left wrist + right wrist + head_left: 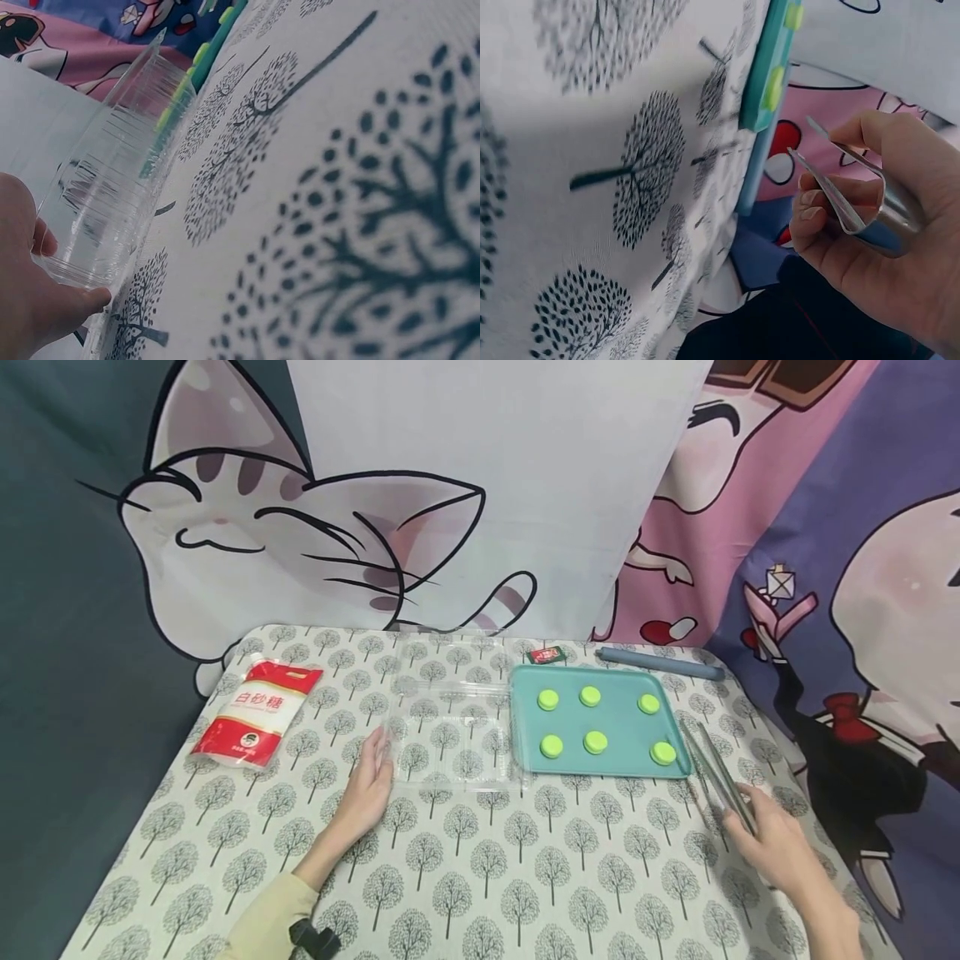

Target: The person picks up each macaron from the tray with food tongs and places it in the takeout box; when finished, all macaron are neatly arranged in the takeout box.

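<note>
In head cam, L hand (371,782) clasps clear rectangular plastic container (450,689) just L of teal rectangular tray (622,720), R hand (774,841) grips silver metal tongs (727,779), tips apart; L-wrist cam adds thumb (84,300) at container's rim; R-wrist cam alone shows tongs' U-bend nr palm.

Head: bright, even, diffuse light, prints crisp | faint soft shadow on the counter (480,827), below and right of the tray (621,720) | pale glare lines edging the clear container (453,689), left of the tray | left wrist: counter soft-focused | right wrist: dimmer, counter blurred, tongs (901,214) glinting
</note>
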`<action>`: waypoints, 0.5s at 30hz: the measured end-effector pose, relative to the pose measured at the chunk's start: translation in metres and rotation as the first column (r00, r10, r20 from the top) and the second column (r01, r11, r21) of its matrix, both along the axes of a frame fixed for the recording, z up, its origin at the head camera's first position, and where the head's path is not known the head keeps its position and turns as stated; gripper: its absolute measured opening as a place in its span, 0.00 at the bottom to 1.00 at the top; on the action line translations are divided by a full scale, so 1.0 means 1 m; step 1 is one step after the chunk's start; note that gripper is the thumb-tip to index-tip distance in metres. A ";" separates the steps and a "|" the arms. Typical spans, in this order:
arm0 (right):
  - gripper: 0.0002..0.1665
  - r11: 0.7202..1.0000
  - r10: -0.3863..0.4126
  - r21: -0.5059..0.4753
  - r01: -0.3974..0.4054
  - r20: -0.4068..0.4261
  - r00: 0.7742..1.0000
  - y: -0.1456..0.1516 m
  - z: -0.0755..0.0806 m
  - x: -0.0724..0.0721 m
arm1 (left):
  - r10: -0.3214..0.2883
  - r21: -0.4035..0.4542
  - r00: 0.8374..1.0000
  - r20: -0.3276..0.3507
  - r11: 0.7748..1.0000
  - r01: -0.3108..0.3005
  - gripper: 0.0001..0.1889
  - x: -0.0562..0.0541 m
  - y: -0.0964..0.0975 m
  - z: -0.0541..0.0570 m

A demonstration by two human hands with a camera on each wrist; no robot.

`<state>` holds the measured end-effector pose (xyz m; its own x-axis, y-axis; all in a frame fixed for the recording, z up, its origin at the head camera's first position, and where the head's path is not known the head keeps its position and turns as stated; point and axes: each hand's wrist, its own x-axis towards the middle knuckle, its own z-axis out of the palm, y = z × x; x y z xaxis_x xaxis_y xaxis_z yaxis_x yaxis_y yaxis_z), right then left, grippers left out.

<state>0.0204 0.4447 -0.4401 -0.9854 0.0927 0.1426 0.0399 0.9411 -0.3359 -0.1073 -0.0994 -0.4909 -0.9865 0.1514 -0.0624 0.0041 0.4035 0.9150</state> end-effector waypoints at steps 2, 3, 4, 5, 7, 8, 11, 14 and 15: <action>0.31 1.000 0.017 0.006 -0.017 -0.014 1.000 -0.007 0.001 0.004 | 0.002 -0.004 1.000 -0.002 1.000 -0.002 0.31 0.000 0.000 0.000; 0.30 1.000 0.024 0.005 -0.023 -0.019 1.000 -0.010 0.002 0.006 | 0.001 -0.006 1.000 -0.002 1.000 -0.001 0.31 0.000 0.000 0.000; 0.30 1.000 0.030 0.002 -0.030 -0.027 0.999 -0.013 0.002 0.008 | 0.000 -0.008 1.000 -0.002 1.000 0.000 0.31 0.000 0.000 0.000; 0.30 0.999 0.035 -0.002 -0.035 -0.027 0.999 -0.016 0.002 0.010 | 0.000 -0.008 1.000 -0.002 1.000 0.000 0.31 0.000 0.000 0.000; 0.30 0.999 0.045 -0.012 -0.045 -0.030 0.999 -0.021 0.002 0.014 | -0.001 -0.007 1.000 0.002 1.000 0.001 0.32 0.000 0.000 0.000; 0.31 0.999 0.049 -0.017 -0.050 -0.033 0.998 -0.023 0.002 0.016 | -0.002 -0.006 1.000 0.003 1.000 0.002 0.32 0.000 0.000 0.000; 0.30 0.998 0.053 -0.028 -0.053 -0.020 0.998 -0.026 0.001 0.019 | -0.002 -0.003 1.000 0.007 1.000 0.002 0.32 0.000 0.000 0.000; 0.30 0.998 0.052 -0.026 -0.053 -0.018 0.998 -0.027 -0.001 0.020 | -0.005 -0.001 1.000 0.006 1.000 0.005 0.32 -0.001 0.000 -0.001; 0.30 0.998 0.051 -0.026 -0.052 -0.015 0.999 -0.027 -0.001 0.020 | -0.006 -0.002 1.000 0.005 1.000 0.006 0.32 -0.001 0.000 -0.001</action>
<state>0.0406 0.4172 -0.4412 -0.9869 0.0458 0.1550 -0.0134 0.9326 -0.3606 -0.1080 -0.0999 -0.4916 -0.9853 0.1571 -0.0676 0.0018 0.4049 0.9144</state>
